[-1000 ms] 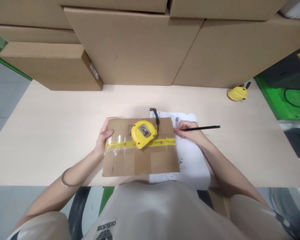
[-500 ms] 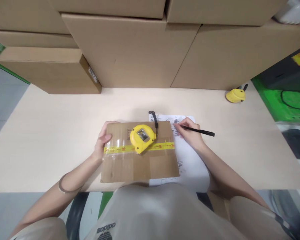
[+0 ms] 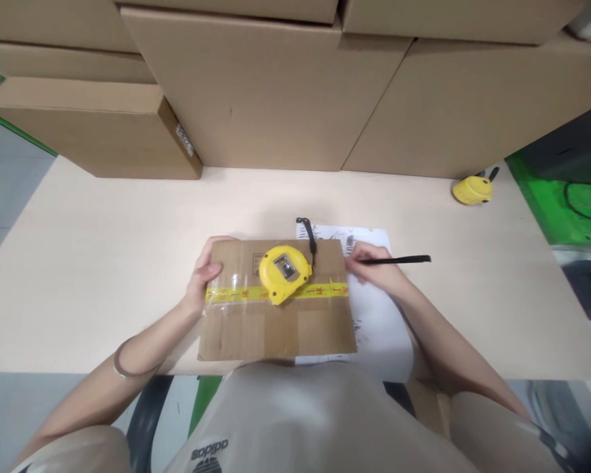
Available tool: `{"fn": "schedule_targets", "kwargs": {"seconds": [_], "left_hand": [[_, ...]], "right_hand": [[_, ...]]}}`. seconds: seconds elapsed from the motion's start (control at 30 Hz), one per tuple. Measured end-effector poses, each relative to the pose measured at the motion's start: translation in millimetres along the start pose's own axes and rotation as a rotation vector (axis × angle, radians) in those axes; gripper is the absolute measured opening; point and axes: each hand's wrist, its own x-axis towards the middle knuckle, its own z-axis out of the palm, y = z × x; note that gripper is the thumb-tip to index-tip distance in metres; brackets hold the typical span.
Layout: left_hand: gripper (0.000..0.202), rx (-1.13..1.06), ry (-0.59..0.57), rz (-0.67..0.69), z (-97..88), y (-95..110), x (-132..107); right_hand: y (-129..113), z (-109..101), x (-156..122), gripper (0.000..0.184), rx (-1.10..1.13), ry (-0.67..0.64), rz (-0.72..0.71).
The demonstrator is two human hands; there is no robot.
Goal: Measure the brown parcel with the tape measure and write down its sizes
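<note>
My left hand (image 3: 204, 276) grips the left edge of a small cardboard box (image 3: 246, 332), thumb on top and fingers hidden behind it. Yellow tape (image 3: 236, 294) with red print runs across the box. A yellow tape measure (image 3: 284, 270) with a black wrist strap (image 3: 309, 233) lies on top of the box. Just past the box's right edge, my right hand (image 3: 374, 266) is closed round a black pen (image 3: 404, 259), its tip hidden by my fingers. Beneath that hand and partly under the box lies a white paper sheet (image 3: 384, 335) with dark markings.
A second yellow tape measure (image 3: 473, 189) sits at the back right of the pale table (image 3: 103, 263). Large cardboard boxes (image 3: 276, 92) form a wall along the back, with a flatter carton (image 3: 93, 138) at the left. Green and black equipment (image 3: 561, 164) stands beyond the right edge.
My right hand has moved slightly down along the box's right edge, and the pen now lies flatter. My left hand still holds the box. The view has shifted a little.
</note>
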Motion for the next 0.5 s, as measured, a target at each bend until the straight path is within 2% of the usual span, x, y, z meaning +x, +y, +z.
{"fn": "schedule_targets", "kwargs": {"seconds": [0.07, 0.1, 0.23, 0.3, 0.43, 0.5], "left_hand": [[0.049, 0.004, 0.001, 0.006, 0.1, 0, 0], [0.049, 0.005, 0.000, 0.013, 0.1, 0, 0], [0.049, 0.022, 0.008, 0.034, 0.6, 1, 0], [0.050, 0.027, 0.019, 0.030, 1.5, 2, 1], [0.052, 0.022, 0.015, 0.014, 2.5, 3, 1], [0.050, 0.023, 0.008, 0.027, 1.8, 2, 1]], "right_hand": [[-3, 0, -3, 0.043, -0.006, -0.108, 0.004], [-3, -1, -3, 0.042, -0.005, -0.108, 0.002], [1, -7, 3, 0.035, 0.013, 0.131, -0.022], [2, -7, 4, 0.035, 0.013, 0.163, -0.021], [1, 4, -5, 0.035, -0.003, -0.084, 0.010], [1, 6, -7, 0.034, -0.003, -0.129, 0.010]]}}
